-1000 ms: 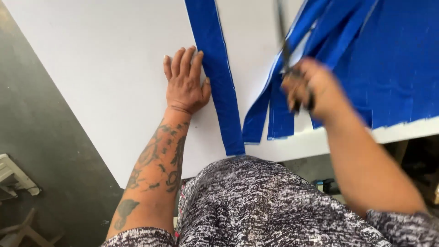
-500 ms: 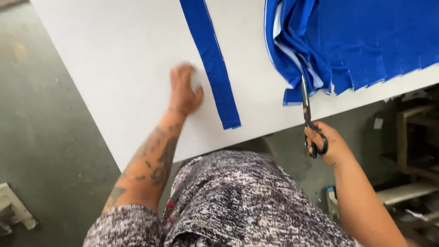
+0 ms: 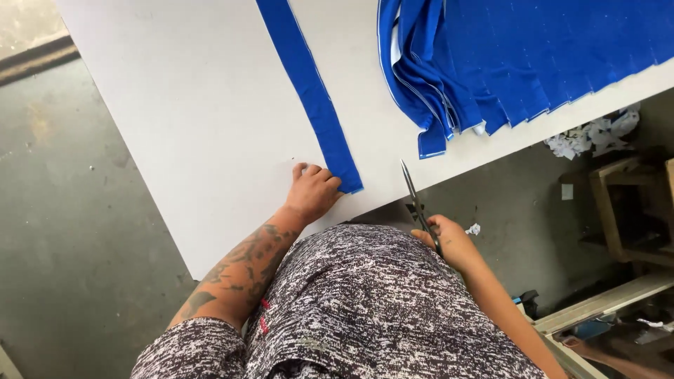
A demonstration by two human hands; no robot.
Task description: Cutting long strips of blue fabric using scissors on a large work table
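Scissors (image 3: 415, 202) sit gripped in the right hand (image 3: 449, 242), blades closed and pointing at the white table (image 3: 196, 126), while the left hand (image 3: 314, 191) pinches the blue strip (image 3: 309, 91) at its near end.

Fabric strip (image 3: 309, 91): solid blue; fabric pile (image 3: 519, 56): blue, white-edged; bench (image 3: 196, 126): plain white; garment (image 3: 365, 309): black-and-white speckle; floor (image 3: 63, 210): grey

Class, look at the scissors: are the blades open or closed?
Closed: the scissors in the right hand show one narrow, pointed blade line, with no gap.
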